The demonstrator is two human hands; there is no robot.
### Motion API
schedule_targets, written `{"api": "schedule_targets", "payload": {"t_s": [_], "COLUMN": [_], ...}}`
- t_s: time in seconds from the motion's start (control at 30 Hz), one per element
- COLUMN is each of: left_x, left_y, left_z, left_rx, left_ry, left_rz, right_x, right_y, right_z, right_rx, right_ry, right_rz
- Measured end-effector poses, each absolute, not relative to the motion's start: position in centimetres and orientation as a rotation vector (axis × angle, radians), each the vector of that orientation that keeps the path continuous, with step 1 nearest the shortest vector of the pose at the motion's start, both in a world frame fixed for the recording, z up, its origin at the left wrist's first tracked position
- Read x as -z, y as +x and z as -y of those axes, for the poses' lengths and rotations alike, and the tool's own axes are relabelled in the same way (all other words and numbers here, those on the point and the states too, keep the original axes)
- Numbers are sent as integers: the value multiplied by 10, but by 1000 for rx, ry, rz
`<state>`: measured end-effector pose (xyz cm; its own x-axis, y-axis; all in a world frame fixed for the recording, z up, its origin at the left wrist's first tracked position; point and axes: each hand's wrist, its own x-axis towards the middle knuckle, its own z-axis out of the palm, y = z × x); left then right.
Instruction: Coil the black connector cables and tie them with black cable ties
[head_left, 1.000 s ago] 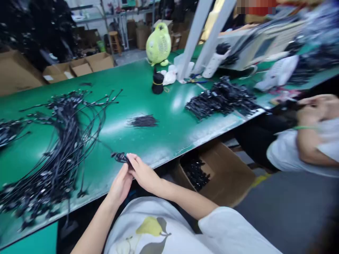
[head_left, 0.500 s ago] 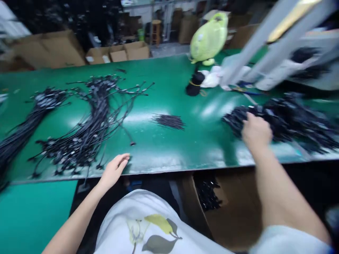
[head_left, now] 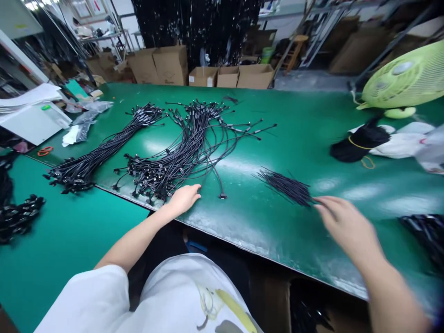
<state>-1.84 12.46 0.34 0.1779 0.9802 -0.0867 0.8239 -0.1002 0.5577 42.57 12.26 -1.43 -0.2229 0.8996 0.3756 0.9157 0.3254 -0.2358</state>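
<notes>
On the glossy green tabletop (head_left: 243, 226), in front of you and toward your right, lies the loose bunch of thin, straight black strands (head_left: 286, 186). Your right hand (head_left: 342, 217) is at its right end, thumb and fingers drawn close at the tips; you cannot tell through the blur whether a strand is clamped between them. Your left hand (head_left: 183, 200) is by the table edge, beside the tangled heap of long black cables with small connectors (head_left: 197, 134), its thumb and fingertips slightly apart with nothing visible between them.

Expect each strand to be very light, springy enough to keep its line yet easily bent, and prone to cling to its neighbours. Pinch a single protruding end with your fingertips. The cables look limp and snag-prone; take one near its connector, sparing the thin cord.
</notes>
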Motion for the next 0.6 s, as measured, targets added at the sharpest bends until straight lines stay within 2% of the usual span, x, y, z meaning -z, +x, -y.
{"api": "schedule_targets", "payload": {"t_s": [0.17, 0.27, 0.4, 0.5, 0.6], "left_x": [-41, -79, -101, -88, -66], "left_y": [2, -15, -75, -132, -175], "left_z": [-79, -37, 4, 19, 24], "left_rx": [-707, -686, -702, -886, -937], "left_ry": [1431, 1212, 1082, 943, 917], "left_rz": [-1122, -880, -1044, -1300, -1492], "right_x": [-8, -24, -47, -70, -100], "right_y": [272, 187, 131, 127, 130], "right_z": [-133, -162, -238, -282, -288], "right_rx": [-326, -339, -207, -115, 66], "right_ry": [-1292, -1123, -1341, -1501, -1402], "right_rz": [2289, 2470, 2639, 2544, 2372]}}
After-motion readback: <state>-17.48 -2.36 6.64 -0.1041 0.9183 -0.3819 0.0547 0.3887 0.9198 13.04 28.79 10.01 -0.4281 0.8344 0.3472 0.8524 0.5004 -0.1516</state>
